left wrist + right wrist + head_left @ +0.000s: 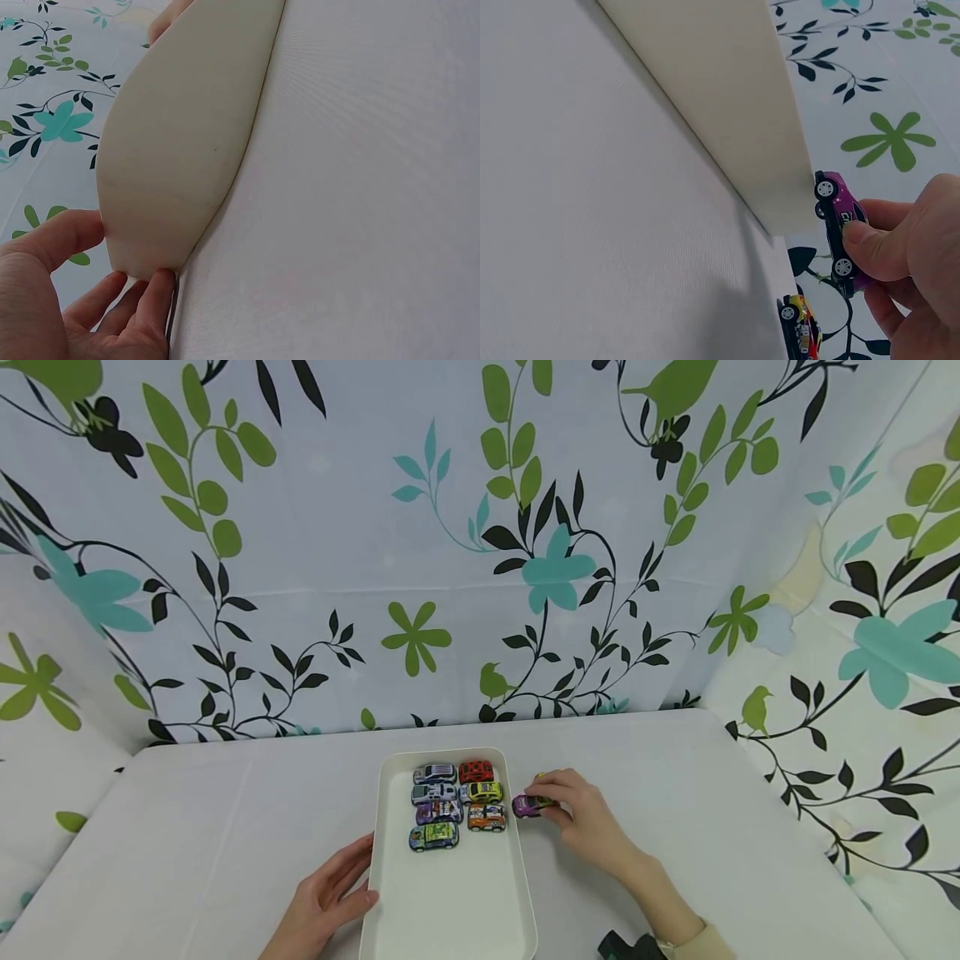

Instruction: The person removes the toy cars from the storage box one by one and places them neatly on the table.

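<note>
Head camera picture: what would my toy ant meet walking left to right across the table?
Left hand → white tray with toy cars → purple car outside the tray → right hand.

Right hand [926, 262] is pinching a purple toy car [837, 229] between thumb and fingers, holding it just beside the upper corner of the cream tray [720, 97]; can't tell if they're touching. Tray is sitting on the white table [607, 210]. Red-and-yellow toy car [803, 328] is showing at the table's visible edge, patterned cloth [922, 82] hanging beyond.
</note>
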A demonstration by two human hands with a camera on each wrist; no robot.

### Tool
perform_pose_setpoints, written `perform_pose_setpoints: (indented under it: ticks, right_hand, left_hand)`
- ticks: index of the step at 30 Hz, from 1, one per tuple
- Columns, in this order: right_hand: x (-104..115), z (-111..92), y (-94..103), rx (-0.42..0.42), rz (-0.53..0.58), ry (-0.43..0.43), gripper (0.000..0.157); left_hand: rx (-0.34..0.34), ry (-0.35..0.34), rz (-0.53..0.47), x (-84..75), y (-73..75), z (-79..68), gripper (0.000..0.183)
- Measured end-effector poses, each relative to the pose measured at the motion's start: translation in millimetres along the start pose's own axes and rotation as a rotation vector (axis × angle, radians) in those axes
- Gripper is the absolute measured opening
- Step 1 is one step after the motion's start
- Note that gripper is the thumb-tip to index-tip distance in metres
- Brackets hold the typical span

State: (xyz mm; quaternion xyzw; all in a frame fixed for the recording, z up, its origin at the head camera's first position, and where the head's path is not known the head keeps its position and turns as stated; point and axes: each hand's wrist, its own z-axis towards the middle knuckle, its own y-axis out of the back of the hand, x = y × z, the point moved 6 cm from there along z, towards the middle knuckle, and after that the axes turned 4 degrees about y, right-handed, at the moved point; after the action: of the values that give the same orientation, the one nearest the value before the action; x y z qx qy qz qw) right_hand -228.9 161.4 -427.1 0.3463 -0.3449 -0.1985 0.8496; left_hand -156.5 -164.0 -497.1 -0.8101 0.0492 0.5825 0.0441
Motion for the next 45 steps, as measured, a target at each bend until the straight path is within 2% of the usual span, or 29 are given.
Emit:
perform_pose_setpoints:
  ticks: [6,14,20,28,33,45]
  right_hand:
    - [-9,-2,1.0,-0.015,-0.011,0.006,0.043]
    - [-29,-8,-1.1,0.038,0.017,-0.064,0.041]
    - [-35,-10,0.3,0.052,0.026,-0.058,0.041]
    - [-47,-14,0.3,0.071,0.03,-0.151,0.041]
    - [-52,-17,1.0,0.063,0.014,-0.158,0.041]
    - [-58,-22,3.4,0.01,0.027,-0.112,0.038]
  left_hand:
    - [0.002,-0.001,0.004,-0.5,0.0,0.8,0.067]
    - [0.014,-0.001,-0.006,-0.2,-0.2,0.6,0.068]
    - [0.004,-0.004,-0.004,1.5,0.3,0.7,0.067]
    - [0.046,-0.012,-0.013,3.1,0.4,1.1,0.07]
    - [0.032,-0.014,-0.013,1.9,-0.4,1.2,0.07]
    - [0.014,-0.017,-0.01,1.0,-1.1,0.9,0.068]
